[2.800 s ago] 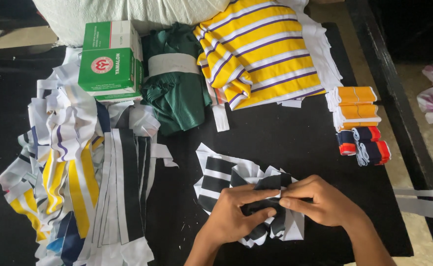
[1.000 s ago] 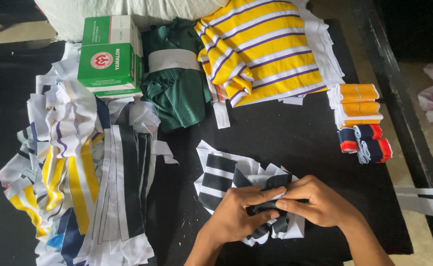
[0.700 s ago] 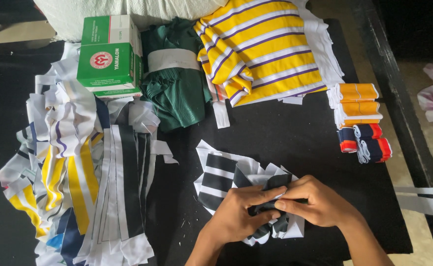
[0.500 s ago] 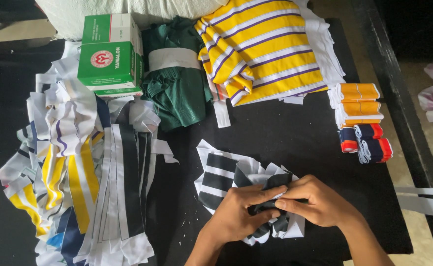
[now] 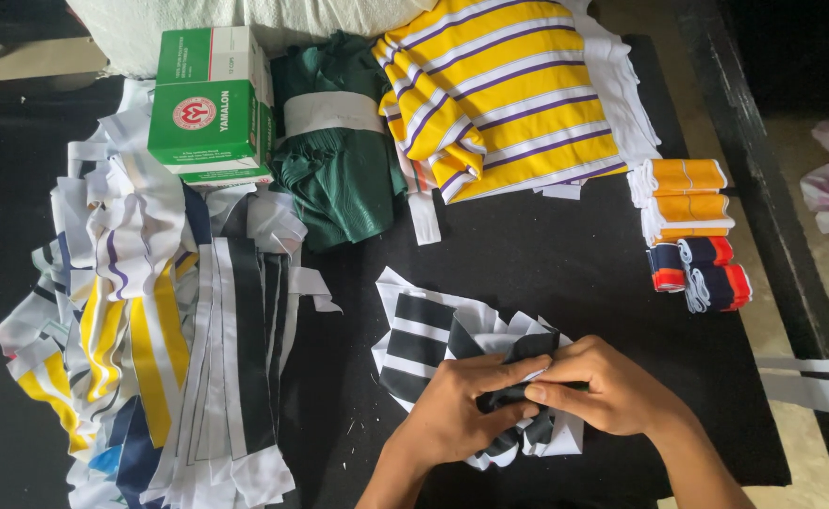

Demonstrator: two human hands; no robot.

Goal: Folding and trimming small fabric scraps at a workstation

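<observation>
Both of my hands are closed on the black-and-white striped fabric strip (image 5: 490, 353), bunched at the near-centre of the black cloth-covered table (image 5: 546, 264). Left hand (image 5: 461, 415) pinches the roll's end, right hand (image 5: 603, 391) wraps over it, fingertips meeting. To roll well, I judge: keep edges aligned, tension even, thumbs tight on the core. Finished orange rolls (image 5: 683, 193) sit well apart, far right.

Two hands (image 5: 537, 401), one green box (image 5: 209, 123), four rolled strips (image 5: 689, 226).
</observation>
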